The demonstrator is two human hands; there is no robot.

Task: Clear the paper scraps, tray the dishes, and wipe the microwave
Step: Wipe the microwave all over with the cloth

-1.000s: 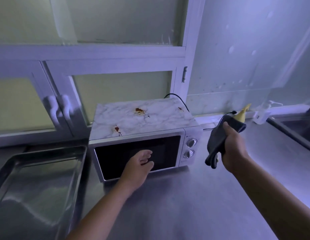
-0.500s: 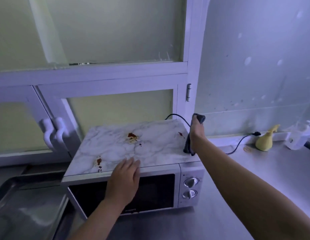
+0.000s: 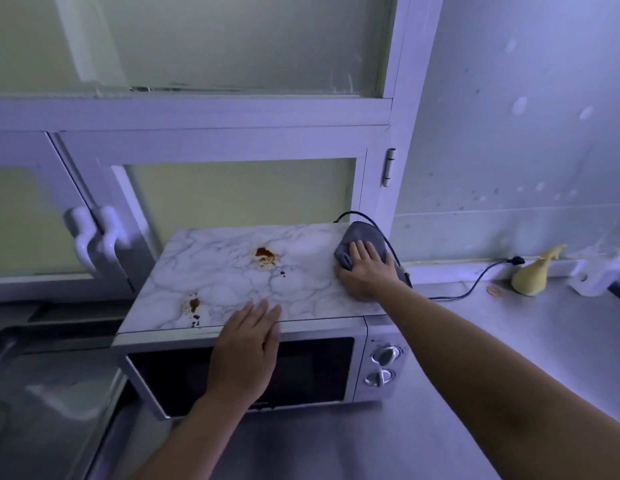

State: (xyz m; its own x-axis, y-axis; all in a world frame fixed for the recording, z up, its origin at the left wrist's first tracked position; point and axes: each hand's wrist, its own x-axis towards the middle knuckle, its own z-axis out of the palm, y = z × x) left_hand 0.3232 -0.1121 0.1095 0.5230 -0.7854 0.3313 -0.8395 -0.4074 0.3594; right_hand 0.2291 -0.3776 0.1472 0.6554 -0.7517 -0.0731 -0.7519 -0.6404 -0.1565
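1. The microwave (image 3: 312, 365) sits on a steel counter (image 3: 509, 341) against the window, with brown stains (image 3: 265, 258) on its marbled top.
2. A grey cloth (image 3: 365, 233) lies on the top's back right corner, pressed flat under the right hand (image 3: 365, 271), fingers straight.
3. The left hand (image 3: 246, 351) rests flat on the top's front edge, fingers together.
4. A steel tray (image 3: 52, 410) stands left of the microwave; its inside is dim, and I cannot make out any contents.
5. A black cable (image 3: 474, 285) trails right.
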